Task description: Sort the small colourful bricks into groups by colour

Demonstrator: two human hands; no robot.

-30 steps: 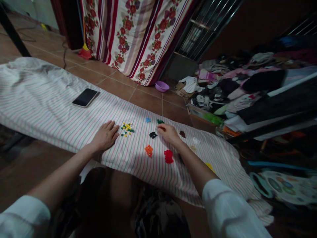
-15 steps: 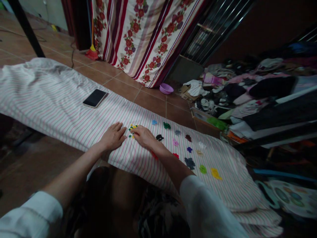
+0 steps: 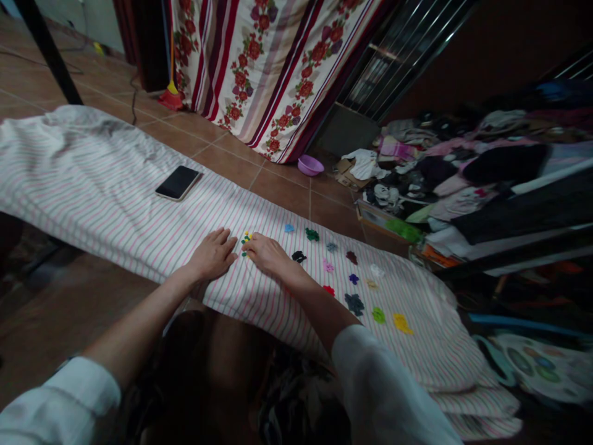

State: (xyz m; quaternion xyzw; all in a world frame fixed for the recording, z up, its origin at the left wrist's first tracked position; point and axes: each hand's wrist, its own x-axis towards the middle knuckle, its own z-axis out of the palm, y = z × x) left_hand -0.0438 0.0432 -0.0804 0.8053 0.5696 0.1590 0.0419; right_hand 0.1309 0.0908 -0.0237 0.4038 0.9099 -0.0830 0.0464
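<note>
My left hand (image 3: pixel 213 254) rests on the striped cloth (image 3: pixel 250 290) with its fingers spread, just left of a small cluster of yellow and green pieces (image 3: pixel 245 240). My right hand (image 3: pixel 267 253) is on the right side of that cluster, its fingers bent together and touching down among the pieces. Its fingertips partly cover the cluster, and what they pinch is too small to make out. To the right lie separate little piles, among them black pieces (image 3: pixel 299 256), dark green pieces (image 3: pixel 312 235) and light blue pieces (image 3: pixel 289 228). My right forearm hides part of the cloth.
A phone (image 3: pixel 178 183) lies on the cloth up and left of my hands. More piles, including yellow pieces (image 3: pixel 403 323) and dark grey pieces (image 3: pixel 354 304), are at the right. Beyond the cloth's far edge stand a purple basin (image 3: pixel 310 165) and heaped clothes (image 3: pixel 458 164).
My right hand has shifted slightly, with its fingers bent closer over the yellow and green pieces. Red pieces seen beside my right forearm are now hidden. My left hand stays in place.
</note>
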